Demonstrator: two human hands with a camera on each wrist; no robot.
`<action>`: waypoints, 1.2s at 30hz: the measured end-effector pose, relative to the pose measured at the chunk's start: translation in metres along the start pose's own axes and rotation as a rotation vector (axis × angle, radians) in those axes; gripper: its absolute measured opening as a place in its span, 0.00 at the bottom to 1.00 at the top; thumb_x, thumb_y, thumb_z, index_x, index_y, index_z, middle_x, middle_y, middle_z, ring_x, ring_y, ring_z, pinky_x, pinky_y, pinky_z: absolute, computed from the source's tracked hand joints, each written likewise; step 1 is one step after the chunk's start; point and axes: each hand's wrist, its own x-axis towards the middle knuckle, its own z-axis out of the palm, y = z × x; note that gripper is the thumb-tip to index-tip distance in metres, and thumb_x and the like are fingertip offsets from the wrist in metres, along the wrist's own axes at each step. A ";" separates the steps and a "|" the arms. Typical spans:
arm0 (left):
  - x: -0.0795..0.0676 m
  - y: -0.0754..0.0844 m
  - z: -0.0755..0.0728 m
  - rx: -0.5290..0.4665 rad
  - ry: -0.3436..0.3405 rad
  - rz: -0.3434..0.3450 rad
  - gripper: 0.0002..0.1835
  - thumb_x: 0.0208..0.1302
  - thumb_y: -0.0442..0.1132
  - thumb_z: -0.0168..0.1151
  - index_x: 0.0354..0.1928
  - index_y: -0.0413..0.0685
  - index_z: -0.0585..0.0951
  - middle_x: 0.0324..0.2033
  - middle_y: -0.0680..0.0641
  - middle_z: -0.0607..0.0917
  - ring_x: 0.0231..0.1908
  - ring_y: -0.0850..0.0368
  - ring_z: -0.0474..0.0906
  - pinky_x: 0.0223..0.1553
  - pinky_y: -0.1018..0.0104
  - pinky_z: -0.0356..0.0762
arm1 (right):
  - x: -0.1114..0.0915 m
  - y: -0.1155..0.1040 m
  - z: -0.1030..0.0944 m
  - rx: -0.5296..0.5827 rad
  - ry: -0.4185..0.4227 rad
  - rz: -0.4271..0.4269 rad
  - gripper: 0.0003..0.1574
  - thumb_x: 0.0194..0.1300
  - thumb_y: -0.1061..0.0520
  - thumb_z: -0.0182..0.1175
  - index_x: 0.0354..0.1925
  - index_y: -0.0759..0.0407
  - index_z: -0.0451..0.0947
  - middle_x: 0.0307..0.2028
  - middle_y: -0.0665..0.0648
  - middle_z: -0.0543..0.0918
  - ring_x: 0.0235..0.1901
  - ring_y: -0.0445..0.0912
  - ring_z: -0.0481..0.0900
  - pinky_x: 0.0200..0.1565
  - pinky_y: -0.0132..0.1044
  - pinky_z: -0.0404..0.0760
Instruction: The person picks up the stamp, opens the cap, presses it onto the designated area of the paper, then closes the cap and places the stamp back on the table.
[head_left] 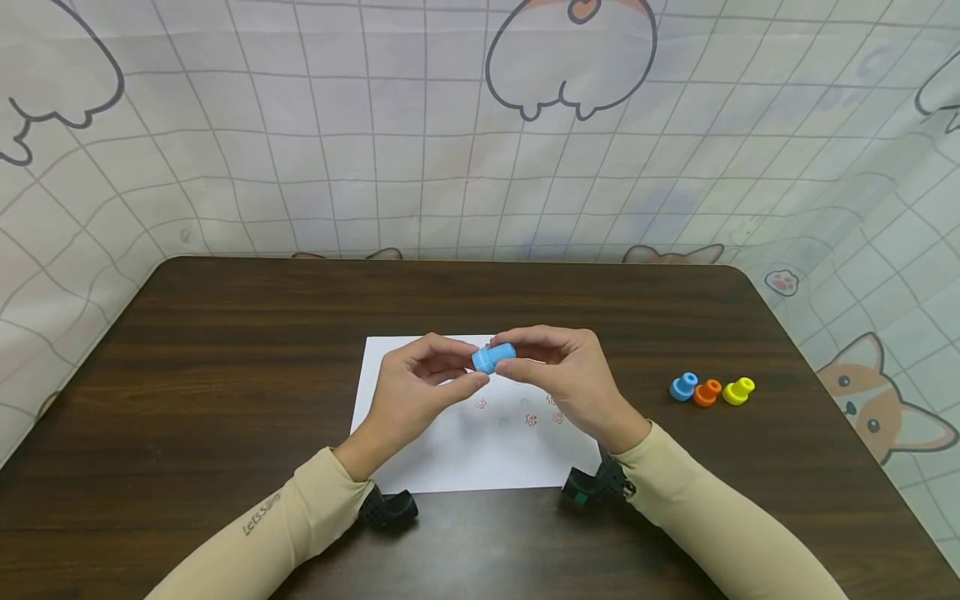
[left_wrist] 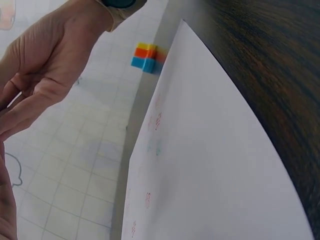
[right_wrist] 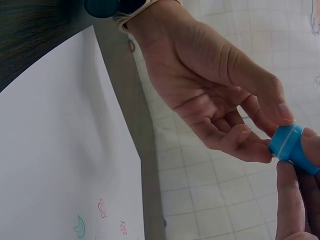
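A small blue toy stamp is held between both hands above a white sheet of paper. My left hand pinches its wider end, where a pale ring runs round it, with thumb and fingertips. From the other side my right hand pinches the narrower end. The right wrist view shows the blue stamp with fingers of both hands on it. Small red prints and a green print mark the paper. In the left wrist view the stamp is hidden.
On the dark wooden table, to the right of the paper, stand a blue stamp, an orange stamp and a yellow stamp. A grid-patterned white curtain hangs behind the table and along its sides.
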 end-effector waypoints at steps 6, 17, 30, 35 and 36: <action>0.000 0.001 0.000 -0.009 0.001 -0.018 0.16 0.56 0.27 0.76 0.46 0.38 0.85 0.48 0.36 0.89 0.40 0.63 0.89 0.50 0.66 0.89 | 0.000 0.001 0.000 0.012 -0.001 -0.012 0.21 0.62 0.63 0.74 0.53 0.66 0.86 0.46 0.47 0.92 0.47 0.47 0.90 0.50 0.38 0.90; 0.001 0.002 -0.002 -0.055 -0.005 -0.053 0.15 0.56 0.28 0.77 0.46 0.35 0.86 0.41 0.60 0.91 0.40 0.63 0.90 0.48 0.65 0.90 | 0.000 0.002 0.000 0.020 -0.015 -0.035 0.21 0.61 0.63 0.74 0.52 0.67 0.86 0.45 0.48 0.92 0.45 0.47 0.91 0.51 0.38 0.90; 0.001 0.001 0.000 -0.122 -0.017 -0.074 0.17 0.58 0.30 0.77 0.49 0.32 0.85 0.41 0.60 0.91 0.42 0.62 0.91 0.48 0.65 0.90 | 0.000 0.003 0.001 0.022 -0.020 -0.053 0.20 0.62 0.64 0.73 0.53 0.68 0.86 0.46 0.48 0.92 0.47 0.47 0.91 0.52 0.38 0.90; 0.000 0.001 0.000 -0.128 -0.019 -0.097 0.17 0.58 0.31 0.76 0.49 0.33 0.86 0.39 0.60 0.92 0.40 0.62 0.91 0.47 0.65 0.90 | -0.001 0.001 0.001 0.003 -0.022 -0.047 0.20 0.62 0.63 0.74 0.53 0.65 0.87 0.47 0.48 0.92 0.46 0.47 0.90 0.52 0.38 0.90; 0.001 0.002 0.000 -0.128 -0.020 -0.102 0.17 0.59 0.31 0.76 0.50 0.33 0.86 0.39 0.60 0.92 0.40 0.62 0.91 0.47 0.65 0.90 | 0.000 0.001 0.000 -0.003 -0.022 -0.047 0.20 0.62 0.63 0.74 0.53 0.64 0.87 0.47 0.48 0.92 0.46 0.47 0.90 0.51 0.38 0.90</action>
